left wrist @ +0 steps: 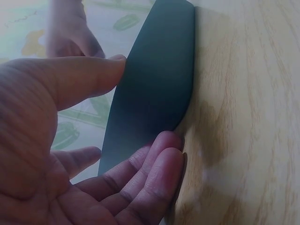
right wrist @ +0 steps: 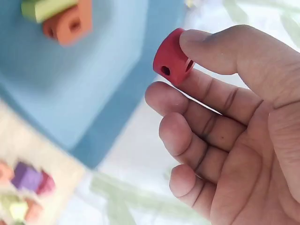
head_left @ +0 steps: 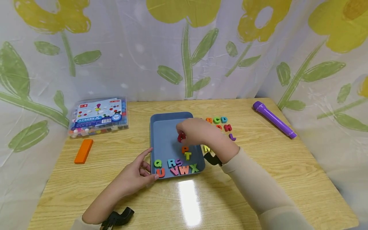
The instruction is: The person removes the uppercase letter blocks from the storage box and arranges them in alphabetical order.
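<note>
Red block [right wrist: 171, 56], smooth, curved and pierced by a small hole, is pinched in the right hand's [head_left: 196, 129] fingers over the shallow blue tray [head_left: 165, 135]. Left hand [head_left: 135, 175] touches the tray's near-left corner, fingers spread. Counter [head_left: 138, 127]: wood-grained.

Pale yellow-flowered curtain [head_left: 115, 70] behind a wood-grain table [head_left: 302, 179] with a white glare patch [head_left: 189, 204].

From my end, I see the right hand [head_left: 195, 130] pinching a red piece [head_left: 181, 137], probably a letter though fingers partly cover it, over the blue tray [head_left: 165, 134] with colourful letters [head_left: 184, 170] toward its near side, while the left hand [head_left: 135, 175] touches the tray's near-left corner and other letters [head_left: 228, 127] lie on the wooden table [head_left: 138, 131] just right of it.
</note>
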Available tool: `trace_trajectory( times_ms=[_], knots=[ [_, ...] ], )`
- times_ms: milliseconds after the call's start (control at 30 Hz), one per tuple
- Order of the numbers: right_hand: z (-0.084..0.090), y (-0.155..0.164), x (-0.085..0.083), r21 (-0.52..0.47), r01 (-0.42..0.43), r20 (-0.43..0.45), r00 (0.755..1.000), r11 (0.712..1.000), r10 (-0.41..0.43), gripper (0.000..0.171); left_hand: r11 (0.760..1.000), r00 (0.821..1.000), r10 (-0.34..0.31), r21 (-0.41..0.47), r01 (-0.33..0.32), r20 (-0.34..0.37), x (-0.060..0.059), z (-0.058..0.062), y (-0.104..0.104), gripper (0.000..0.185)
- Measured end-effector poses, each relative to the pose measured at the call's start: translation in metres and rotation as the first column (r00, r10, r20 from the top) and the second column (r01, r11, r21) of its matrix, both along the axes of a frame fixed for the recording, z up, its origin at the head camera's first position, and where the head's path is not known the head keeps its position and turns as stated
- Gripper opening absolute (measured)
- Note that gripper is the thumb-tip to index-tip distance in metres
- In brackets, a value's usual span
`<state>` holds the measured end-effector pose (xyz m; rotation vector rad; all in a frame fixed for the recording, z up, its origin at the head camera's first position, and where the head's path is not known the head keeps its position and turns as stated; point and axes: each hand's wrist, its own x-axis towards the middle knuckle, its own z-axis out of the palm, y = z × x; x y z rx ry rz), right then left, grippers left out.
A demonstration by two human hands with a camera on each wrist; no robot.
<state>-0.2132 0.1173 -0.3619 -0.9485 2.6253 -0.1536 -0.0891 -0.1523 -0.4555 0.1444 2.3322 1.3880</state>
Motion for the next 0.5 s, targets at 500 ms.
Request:
trace_trajectory(
  times_ms=[500],
  knots=[
    [0.005,0.108,0.015,-0.094,0.245,0.070,0.969,0.965,-0.239,0.013,1.000,1.000,-0.013,0.001,0.013,0.004,-0.001,-0.001,-0.001,0.103]
  ],
)
